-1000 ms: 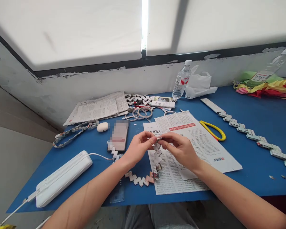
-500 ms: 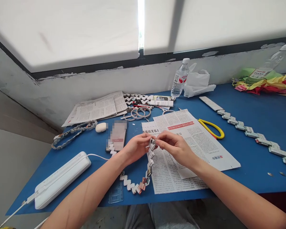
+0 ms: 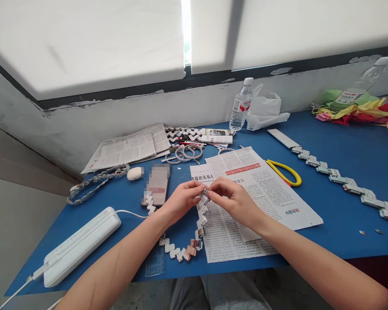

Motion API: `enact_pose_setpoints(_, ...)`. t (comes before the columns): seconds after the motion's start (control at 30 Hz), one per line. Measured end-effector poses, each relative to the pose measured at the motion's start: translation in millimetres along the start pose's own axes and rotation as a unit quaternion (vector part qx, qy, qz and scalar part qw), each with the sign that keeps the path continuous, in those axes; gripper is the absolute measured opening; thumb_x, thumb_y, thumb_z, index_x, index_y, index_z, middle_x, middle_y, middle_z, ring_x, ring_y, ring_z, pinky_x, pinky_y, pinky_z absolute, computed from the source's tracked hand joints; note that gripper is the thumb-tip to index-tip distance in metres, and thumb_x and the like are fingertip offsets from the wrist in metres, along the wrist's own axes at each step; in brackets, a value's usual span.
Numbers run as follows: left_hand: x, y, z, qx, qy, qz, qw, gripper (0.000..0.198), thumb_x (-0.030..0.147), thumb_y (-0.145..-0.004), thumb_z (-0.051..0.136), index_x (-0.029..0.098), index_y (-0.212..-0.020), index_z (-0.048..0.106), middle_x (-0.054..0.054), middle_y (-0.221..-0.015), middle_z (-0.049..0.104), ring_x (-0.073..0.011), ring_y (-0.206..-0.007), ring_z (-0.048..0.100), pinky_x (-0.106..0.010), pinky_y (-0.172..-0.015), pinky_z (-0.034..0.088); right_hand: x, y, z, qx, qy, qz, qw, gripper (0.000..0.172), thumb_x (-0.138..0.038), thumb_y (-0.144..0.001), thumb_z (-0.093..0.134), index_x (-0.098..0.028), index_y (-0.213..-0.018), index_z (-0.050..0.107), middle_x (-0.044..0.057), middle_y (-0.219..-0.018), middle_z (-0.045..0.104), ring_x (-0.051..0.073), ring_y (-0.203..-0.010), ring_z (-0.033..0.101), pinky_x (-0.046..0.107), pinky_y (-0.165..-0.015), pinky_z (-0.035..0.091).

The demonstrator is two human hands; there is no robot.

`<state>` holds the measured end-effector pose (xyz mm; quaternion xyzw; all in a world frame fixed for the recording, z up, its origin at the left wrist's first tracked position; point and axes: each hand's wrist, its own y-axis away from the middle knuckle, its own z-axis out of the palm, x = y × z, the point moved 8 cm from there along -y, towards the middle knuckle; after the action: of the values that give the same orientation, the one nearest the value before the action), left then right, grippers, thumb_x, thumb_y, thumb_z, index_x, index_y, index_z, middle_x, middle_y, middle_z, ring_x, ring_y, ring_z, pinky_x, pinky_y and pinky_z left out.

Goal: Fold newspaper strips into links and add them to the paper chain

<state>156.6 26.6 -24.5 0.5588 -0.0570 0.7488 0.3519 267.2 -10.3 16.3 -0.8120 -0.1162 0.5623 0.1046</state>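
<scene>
Both my hands meet over the blue table (image 3: 342,215), pinching the upper end of a zigzag chain of folded newspaper links (image 3: 198,224). My left hand (image 3: 181,201) grips it from the left with thumb and fingers closed. My right hand (image 3: 233,200) pinches it from the right. The chain hangs from my fingers, then curves down and left along the table near its front edge. Under my hands lie two printed newspaper sheets (image 3: 265,189).
A phone (image 3: 157,185), a white earbud case (image 3: 134,173), a white cabled device (image 3: 80,245), another paper chain (image 3: 93,183), open newspaper (image 3: 129,148), tape rings (image 3: 186,153). Right: yellow scissors (image 3: 286,172), a long chain (image 3: 339,180), water bottle (image 3: 241,106), plastic bag (image 3: 267,113), coloured paper (image 3: 358,113).
My hands sank slightly toward the table and kept working the chain's top link. The hanging chain shifted left and now rests more on the table. The view drifted a little.
</scene>
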Motion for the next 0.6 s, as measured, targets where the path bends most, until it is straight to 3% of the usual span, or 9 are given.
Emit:
enact_pose_setpoints(0.1, 2.4, 0.7, -1.7, 0.007, -0.041, 0.011, 0.999, 0.023, 0.033, -0.067, 0.079, 0.015, -0.075, 0.068, -0.002, -0.077, 0.060, -0.0111, -0.073, 0.052, -0.023, -0.070, 0.040, -0.4, 0.3, -0.9, 0.013, 0.025, -0.003, 1.000, 0.015, -0.026, -0.086, 0.057, -0.020, -0.074, 0.062, 0.002, -0.072, 0.059, 0.015, -0.066, 0.055, 0.027, -0.057, 0.044)
enact_pose_setpoints(0.3, -3.8, 2.5, 2.3, -0.006, 0.019, -0.039, 0.999, 0.020, 0.025, -0.060, 0.084, 0.013, -0.071, 0.072, -0.002, -0.073, 0.064, -0.0094, -0.070, 0.055, -0.024, -0.075, 0.042, -2.1, 1.7, -5.4, 0.039, 0.057, -0.003, 0.998, 0.016, -0.022, -0.083, 0.057, -0.021, -0.068, 0.054, -0.001, -0.067, 0.056, 0.014, -0.063, 0.052, 0.027, -0.056, 0.041)
enact_pose_setpoints(0.5, 6.4, 3.5, -2.8, 0.030, -0.072, 0.047, 0.996, 0.021, 0.031, -0.064, 0.082, 0.015, -0.077, 0.074, -0.004, -0.081, 0.070, -0.0147, -0.079, 0.059, -0.028, -0.080, 0.043, -3.5, 0.9, -6.8, 0.030, 0.046, -0.014, 0.998, 0.016, -0.023, -0.085, 0.054, -0.021, -0.069, 0.053, 0.000, -0.069, 0.055, 0.015, -0.065, 0.052, 0.027, -0.059, 0.041)
enact_pose_setpoints(0.6, 6.2, 3.1, -3.4, 0.036, -0.058, 0.050, 0.996, 0.022, 0.032, -0.064, 0.082, 0.015, -0.076, 0.074, -0.003, -0.079, 0.069, -0.0135, -0.076, 0.058, -0.027, -0.078, 0.042, -1.5, 0.3, -6.0, 0.026, 0.030, -0.010, 0.999, 0.017, -0.026, -0.086, 0.054, -0.021, -0.070, 0.054, 0.000, -0.071, 0.055, 0.015, -0.066, 0.052, 0.028, -0.060, 0.041)
